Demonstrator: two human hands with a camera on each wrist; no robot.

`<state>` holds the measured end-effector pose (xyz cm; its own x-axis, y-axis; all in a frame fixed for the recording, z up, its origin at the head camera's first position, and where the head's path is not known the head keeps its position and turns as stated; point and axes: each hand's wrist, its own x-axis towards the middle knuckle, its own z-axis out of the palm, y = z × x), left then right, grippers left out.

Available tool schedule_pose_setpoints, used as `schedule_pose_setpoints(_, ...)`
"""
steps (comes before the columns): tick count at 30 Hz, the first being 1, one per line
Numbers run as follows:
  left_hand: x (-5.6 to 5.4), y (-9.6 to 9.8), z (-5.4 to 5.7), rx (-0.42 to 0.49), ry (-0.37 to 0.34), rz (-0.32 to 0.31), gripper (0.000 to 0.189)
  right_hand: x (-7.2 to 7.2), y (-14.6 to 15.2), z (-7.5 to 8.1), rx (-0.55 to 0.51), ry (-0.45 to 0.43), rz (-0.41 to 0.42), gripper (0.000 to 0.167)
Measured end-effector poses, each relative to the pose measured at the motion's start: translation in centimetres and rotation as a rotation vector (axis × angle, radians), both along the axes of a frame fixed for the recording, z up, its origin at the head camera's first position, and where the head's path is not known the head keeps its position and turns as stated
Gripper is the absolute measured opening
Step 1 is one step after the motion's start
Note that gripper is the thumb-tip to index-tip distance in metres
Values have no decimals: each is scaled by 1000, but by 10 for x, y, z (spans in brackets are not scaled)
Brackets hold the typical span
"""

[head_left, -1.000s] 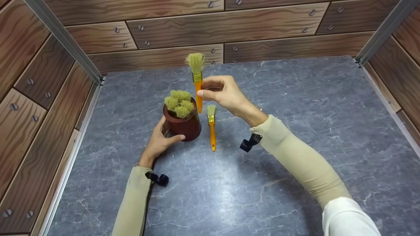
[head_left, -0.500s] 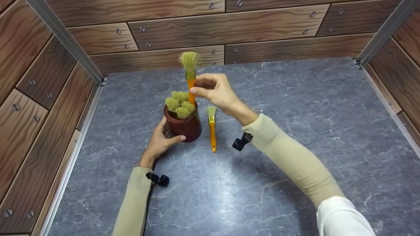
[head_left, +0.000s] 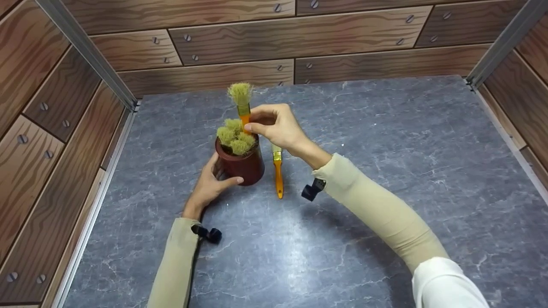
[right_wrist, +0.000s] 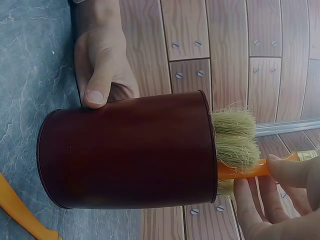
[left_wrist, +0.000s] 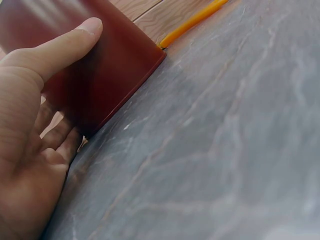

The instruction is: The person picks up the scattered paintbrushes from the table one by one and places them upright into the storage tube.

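A dark red cylindrical holder (head_left: pixel 244 169) stands on the table with several paintbrushes (head_left: pixel 234 136) in it, bristles up. My left hand (head_left: pixel 206 185) grips its lower left side; in the left wrist view the thumb lies along the holder's wall (left_wrist: pixel 120 60). My right hand (head_left: pixel 280 128) pinches the orange handle of another paintbrush (head_left: pixel 240 95) between thumb and fingers, bristles upward. In the right wrist view this handle (right_wrist: pixel 240 172) enters the mouth of the holder, its lower end hidden inside. To the holder's right, one more paintbrush (head_left: pixel 278 175) lies flat, its bristles partly behind my right hand.
The grey marbled tabletop (head_left: pixel 385 128) is bounded by wood-patterned panels (head_left: pixel 239 42) at the back and both sides. Metal posts (head_left: pixel 85 51) rise at the back corners. A black wrist camera (head_left: pixel 207 234) sits on each arm.
My right hand has moved left and then down, bringing the upright paintbrush from beside the holder into its mouth. My left hand keeps its grip on the holder.
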<state>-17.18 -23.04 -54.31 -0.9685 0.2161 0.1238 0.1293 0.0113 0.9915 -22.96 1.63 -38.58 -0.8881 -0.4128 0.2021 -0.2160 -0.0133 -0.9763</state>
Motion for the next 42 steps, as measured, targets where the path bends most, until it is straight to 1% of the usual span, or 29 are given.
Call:
schedule_pose_setpoints(4,0,1,0,4,-3,4,102,0,2,1,-4,-5,-3,32)
schedule_pose_setpoints(6,0,1,0,8,-2,3,102,-1,4,1,-6,7,-8,39)
schedule_pose_setpoints(8,0,1,0,8,-2,1,102,-1,6,1,-4,25,-14,43)
schedule_pose_setpoints(14,0,1,0,4,1,1,103,-2,11,0,27,73,-18,37)
schedule_pose_setpoints(22,1,1,-1,4,8,1,104,-1,18,-9,79,61,-56,30)
schedule_pose_setpoints(28,1,1,1,-9,11,12,105,0,25,-22,143,59,-88,26)
schedule_pose_setpoints(32,1,1,1,3,9,12,104,0,27,-35,207,56,-110,24)
schedule_pose_setpoints(37,1,2,0,30,18,6,101,1,31,-55,347,61,-136,25)
schedule_pose_setpoints(42,2,3,0,51,22,18,99,4,35,-73,477,46,-140,30)
